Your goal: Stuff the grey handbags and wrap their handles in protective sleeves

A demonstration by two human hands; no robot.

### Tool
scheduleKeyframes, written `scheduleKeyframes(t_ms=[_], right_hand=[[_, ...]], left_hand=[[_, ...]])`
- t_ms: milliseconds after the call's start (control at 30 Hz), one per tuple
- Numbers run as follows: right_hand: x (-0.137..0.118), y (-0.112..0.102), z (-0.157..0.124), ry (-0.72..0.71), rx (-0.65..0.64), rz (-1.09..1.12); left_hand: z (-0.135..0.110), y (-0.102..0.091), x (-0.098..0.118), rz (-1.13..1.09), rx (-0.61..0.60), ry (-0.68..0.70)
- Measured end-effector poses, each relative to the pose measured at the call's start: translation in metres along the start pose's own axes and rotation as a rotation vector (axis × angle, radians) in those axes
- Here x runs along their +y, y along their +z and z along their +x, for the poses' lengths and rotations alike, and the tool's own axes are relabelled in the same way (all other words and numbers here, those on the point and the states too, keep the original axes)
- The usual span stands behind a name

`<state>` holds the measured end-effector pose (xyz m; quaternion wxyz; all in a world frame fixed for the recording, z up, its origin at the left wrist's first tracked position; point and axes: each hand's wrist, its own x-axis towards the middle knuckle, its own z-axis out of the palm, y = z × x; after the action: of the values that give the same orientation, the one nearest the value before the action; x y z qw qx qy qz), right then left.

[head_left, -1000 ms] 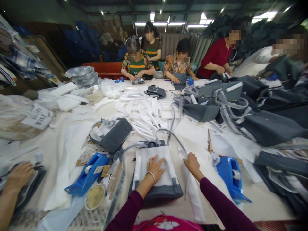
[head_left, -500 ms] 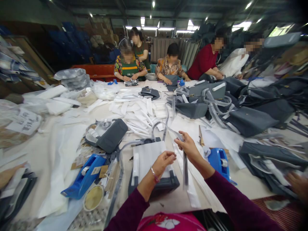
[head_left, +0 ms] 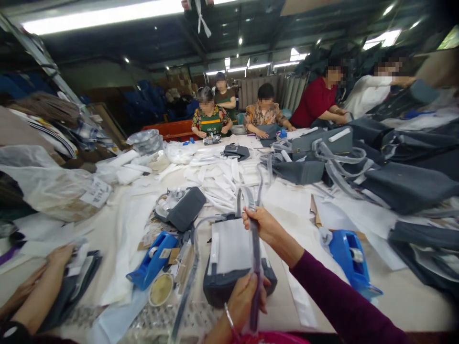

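Observation:
A dark grey handbag (head_left: 218,291) lies in front of me with a white sheet (head_left: 231,246) over its upper face. One long grey strap (head_left: 255,258), seemingly sleeved in clear plastic, runs down over the bag toward my body. My right hand (head_left: 265,224) is closed around this strap near the bag's top edge. Lower down, my left hand (head_left: 245,298) grips the same strap between thumb and fingers, over the bag's near edge. Another wrapped strap (head_left: 191,267) trails along the bag's left side.
Blue tape dispensers (head_left: 154,260) (head_left: 353,263) stand on both sides. Beside the left one is a round tub (head_left: 161,289). A smaller grey bag (head_left: 188,208), white strips (head_left: 208,174) and stacked bags (head_left: 304,169) cover the table beyond. A co-worker's hands (head_left: 59,263) work at far left.
My left hand, empty before, has come down and closed on the strap's lower part. My right hand has moved left, bringing the strap over the bag. The view has tilted up and shifted.

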<state>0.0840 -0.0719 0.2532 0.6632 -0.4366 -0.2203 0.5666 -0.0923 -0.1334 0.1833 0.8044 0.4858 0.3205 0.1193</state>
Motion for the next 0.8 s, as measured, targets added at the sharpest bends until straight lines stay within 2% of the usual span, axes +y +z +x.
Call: scheduleKeyframes(t_ms=[133, 233, 300, 400, 533, 667, 800], right_hand=[[0.020, 0.046, -0.026, -0.147, -0.105, -0.106], [0.035, 0.065, -0.039, -0.163, -0.164, -0.130], [0.043, 0.069, -0.042, -0.151, -0.225, -0.137], [0.052, 0.069, -0.048, -0.034, -0.297, -0.115], [0.053, 0.065, -0.051, 0.095, -0.238, -0.061], [0.051, 0.061, -0.029, 0.078, -0.121, -0.002], [0.043, 0.050, 0.026, 0.125, 0.004, 0.052]], left_hand=[[-0.021, 0.006, -0.003, -0.104, 0.187, 0.084], [-0.034, 0.009, -0.003, -0.188, 0.278, 0.105], [-0.040, 0.008, -0.001, -0.211, 0.348, 0.118], [-0.044, 0.005, 0.005, -0.204, 0.425, 0.166], [-0.045, 0.006, 0.015, -0.207, 0.476, 0.180], [-0.054, 0.007, 0.015, -0.194, 0.450, 0.066], [-0.074, -0.001, -0.002, -0.086, 0.453, -0.010]])
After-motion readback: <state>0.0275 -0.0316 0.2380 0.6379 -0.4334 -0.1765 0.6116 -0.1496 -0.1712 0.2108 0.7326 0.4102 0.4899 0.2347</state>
